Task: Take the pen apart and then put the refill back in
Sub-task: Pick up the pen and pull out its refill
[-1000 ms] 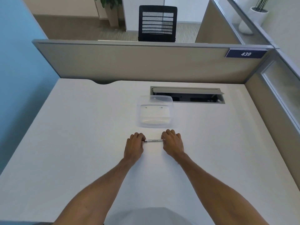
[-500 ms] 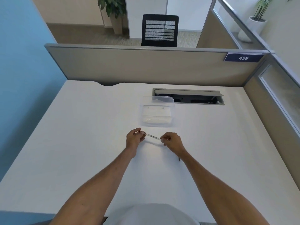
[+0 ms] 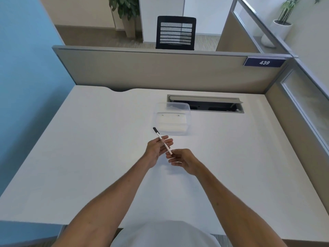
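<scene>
A thin white pen (image 3: 162, 141) with a black end slants above the white desk (image 3: 89, 148), black end up and to the left, near end down toward the right. My left hand (image 3: 156, 148) is palm up with fingers spread, and the pen's middle lies across its fingers. My right hand (image 3: 181, 158) pinches the pen's lower end between thumb and fingertips. Whether the left fingers clamp the pen is unclear.
A clear plastic box (image 3: 171, 120) stands just beyond the hands. Behind it is an open cable slot (image 3: 206, 105) in the desk. Grey partitions (image 3: 160, 68) bound the back and right, and a blue wall (image 3: 26, 77) the left.
Both hands lifted the pen off the desk and tilted it from level to slanting. The left hand opened up, and the black end now sticks out past it.
</scene>
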